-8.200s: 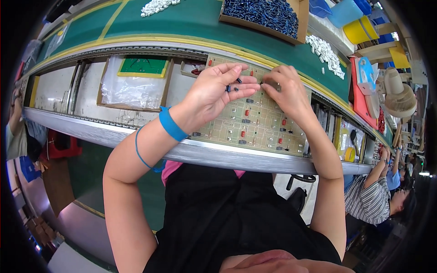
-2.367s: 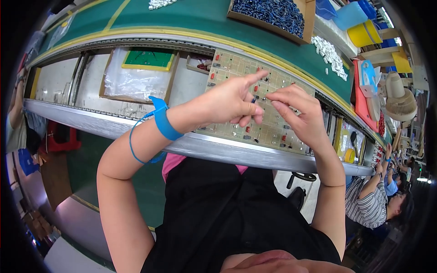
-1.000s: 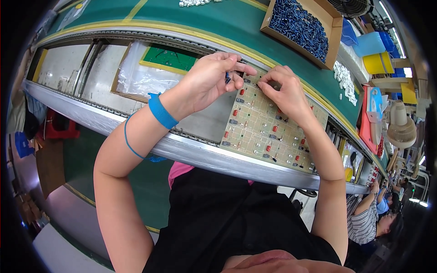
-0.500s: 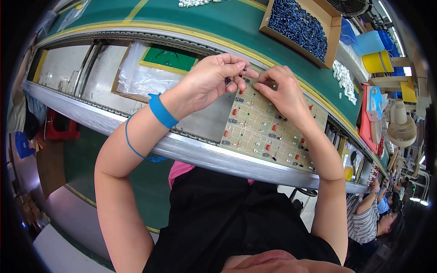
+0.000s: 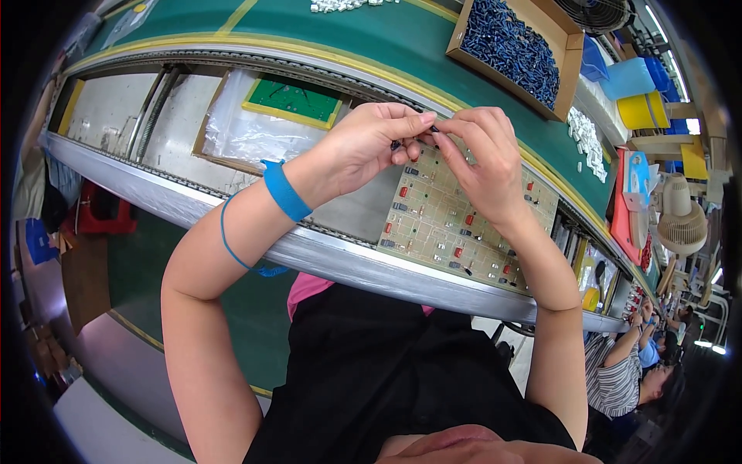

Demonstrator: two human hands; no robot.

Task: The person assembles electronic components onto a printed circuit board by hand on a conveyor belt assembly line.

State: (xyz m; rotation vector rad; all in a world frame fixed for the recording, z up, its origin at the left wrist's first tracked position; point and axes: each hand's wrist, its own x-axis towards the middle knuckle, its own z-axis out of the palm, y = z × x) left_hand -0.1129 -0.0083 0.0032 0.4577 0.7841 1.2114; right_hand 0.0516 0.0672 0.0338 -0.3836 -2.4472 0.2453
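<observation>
My left hand [image 5: 369,147] is closed, with a small dark capacitor [image 5: 433,129] at the tips of its thumb and forefinger. More dark capacitors [image 5: 396,145] show in its curled fingers. My right hand [image 5: 485,155] meets it there, thumb and forefinger pinching the same capacitor. Below both hands lies a tan circuit board [image 5: 433,224] fitted with red, black and white parts in repeating blocks. Its far edge is partly hidden by my hands. A blue wrist strap [image 5: 286,192] with a coiled cord circles my left wrist.
A cardboard box [image 5: 570,73] of dark blue capacitors stands on the green belt [image 5: 348,35] beyond the rail. White parts [image 5: 587,143] lie in a heap beside it. Left of the board are a green board [image 5: 294,100] and clear plastic [image 5: 251,139]. The metal front rail [image 5: 348,267] runs before me.
My right hand has lifted from the board and moved left to my left hand's fingertips, where it now grips a capacitor. My left hand has shifted slightly right.
</observation>
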